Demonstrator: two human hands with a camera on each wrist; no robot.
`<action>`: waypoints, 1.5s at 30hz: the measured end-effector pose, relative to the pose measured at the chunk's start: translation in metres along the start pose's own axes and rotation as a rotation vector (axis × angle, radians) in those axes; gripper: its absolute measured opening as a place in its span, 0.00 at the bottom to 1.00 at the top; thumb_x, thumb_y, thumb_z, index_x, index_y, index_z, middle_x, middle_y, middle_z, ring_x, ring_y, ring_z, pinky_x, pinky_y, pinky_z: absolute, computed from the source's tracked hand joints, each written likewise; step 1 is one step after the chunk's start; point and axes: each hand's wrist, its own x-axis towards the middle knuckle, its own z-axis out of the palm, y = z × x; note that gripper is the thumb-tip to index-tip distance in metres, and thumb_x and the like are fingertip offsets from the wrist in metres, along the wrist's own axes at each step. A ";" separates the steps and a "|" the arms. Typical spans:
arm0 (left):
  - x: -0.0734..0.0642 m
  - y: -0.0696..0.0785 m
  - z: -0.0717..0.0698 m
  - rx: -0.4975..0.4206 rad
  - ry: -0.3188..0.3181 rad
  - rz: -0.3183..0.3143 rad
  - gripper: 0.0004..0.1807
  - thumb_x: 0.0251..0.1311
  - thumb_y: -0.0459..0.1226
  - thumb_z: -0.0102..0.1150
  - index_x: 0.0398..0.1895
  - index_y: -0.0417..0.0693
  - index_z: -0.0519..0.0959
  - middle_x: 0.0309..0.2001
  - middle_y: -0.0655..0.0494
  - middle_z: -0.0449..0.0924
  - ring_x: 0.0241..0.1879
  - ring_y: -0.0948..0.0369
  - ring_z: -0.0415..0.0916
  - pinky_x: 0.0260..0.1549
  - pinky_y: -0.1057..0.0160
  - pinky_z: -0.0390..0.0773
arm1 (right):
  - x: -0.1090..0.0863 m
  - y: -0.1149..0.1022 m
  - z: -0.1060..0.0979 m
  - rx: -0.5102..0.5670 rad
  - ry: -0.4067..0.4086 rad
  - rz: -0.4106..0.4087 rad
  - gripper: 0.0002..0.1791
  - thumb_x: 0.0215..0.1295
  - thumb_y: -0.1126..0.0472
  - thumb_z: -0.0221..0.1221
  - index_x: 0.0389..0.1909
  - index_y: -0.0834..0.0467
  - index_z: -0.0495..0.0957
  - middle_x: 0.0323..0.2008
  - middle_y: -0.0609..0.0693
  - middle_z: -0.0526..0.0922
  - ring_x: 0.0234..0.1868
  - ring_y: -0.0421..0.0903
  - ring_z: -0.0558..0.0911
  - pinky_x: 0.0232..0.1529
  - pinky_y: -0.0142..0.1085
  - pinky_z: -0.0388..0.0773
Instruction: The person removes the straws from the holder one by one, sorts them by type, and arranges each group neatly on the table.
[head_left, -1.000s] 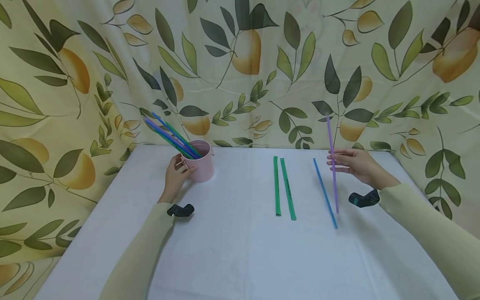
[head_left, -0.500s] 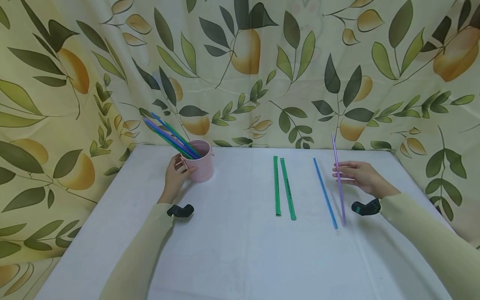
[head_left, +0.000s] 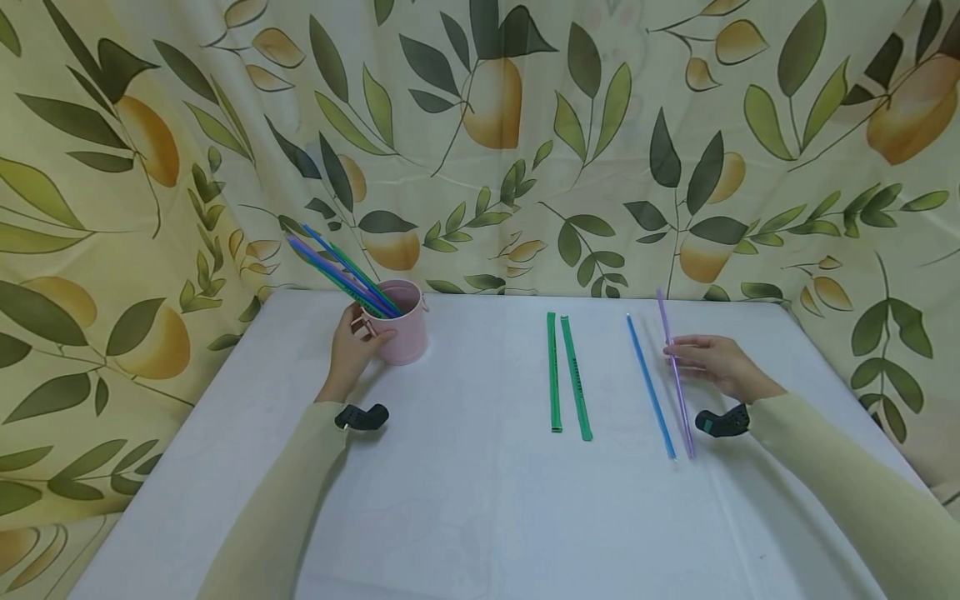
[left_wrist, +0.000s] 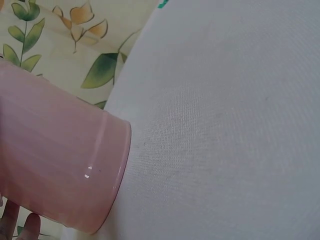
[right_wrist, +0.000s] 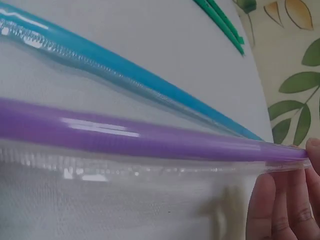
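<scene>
My left hand (head_left: pixel 352 354) grips the left side of a small pink bucket (head_left: pixel 405 337), thumb on its front. Several blue, purple and green straws (head_left: pixel 348 275) lean out of it to the left. In the left wrist view the bucket (left_wrist: pixel 60 150) stands on the cloth, with fingertips below it. On the right, my right hand (head_left: pixel 723 367) pinches a purple straw (head_left: pixel 678 383) near its upper part. The right wrist view shows this straw (right_wrist: pixel 125 132) in a clear wrapper, beside a wrapped blue straw (right_wrist: pixel 125 70) lying on the cloth.
Two green straws (head_left: pixel 576 379) lie side by side mid-right, left of the blue straw (head_left: pixel 651 387). A white cloth (head_left: pixel 480 500) covers the table. Behind it hangs a leaf-and-fruit patterned curtain (head_left: pixel 480 192).
My right hand has come down and nearer with the purple straw, whose lower end now sits beside the blue straw's near end. The left hand and bucket have stayed in place.
</scene>
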 end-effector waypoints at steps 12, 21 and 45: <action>-0.002 0.002 0.000 -0.002 -0.009 -0.015 0.43 0.53 0.37 0.67 0.70 0.43 0.55 0.68 0.44 0.59 0.65 0.49 0.59 0.65 0.50 0.68 | 0.013 0.015 0.005 0.049 0.053 0.018 0.05 0.63 0.62 0.58 0.32 0.48 0.80 0.24 0.37 0.83 0.27 0.33 0.79 0.33 0.26 0.82; -0.001 0.000 -0.001 -0.007 -0.007 -0.017 0.44 0.52 0.39 0.68 0.70 0.45 0.55 0.68 0.45 0.58 0.65 0.49 0.59 0.66 0.50 0.67 | 0.018 0.014 0.008 -0.056 0.079 0.021 0.22 0.63 0.60 0.60 0.54 0.69 0.71 0.25 0.36 0.80 0.29 0.33 0.79 0.35 0.26 0.82; 0.000 -0.001 0.000 0.008 -0.006 -0.026 0.44 0.53 0.40 0.67 0.70 0.46 0.55 0.69 0.46 0.58 0.66 0.50 0.59 0.65 0.50 0.67 | 0.018 0.017 -0.002 0.048 -0.023 0.012 0.36 0.64 0.58 0.58 0.67 0.69 0.55 0.29 0.34 0.83 0.35 0.32 0.84 0.45 0.29 0.83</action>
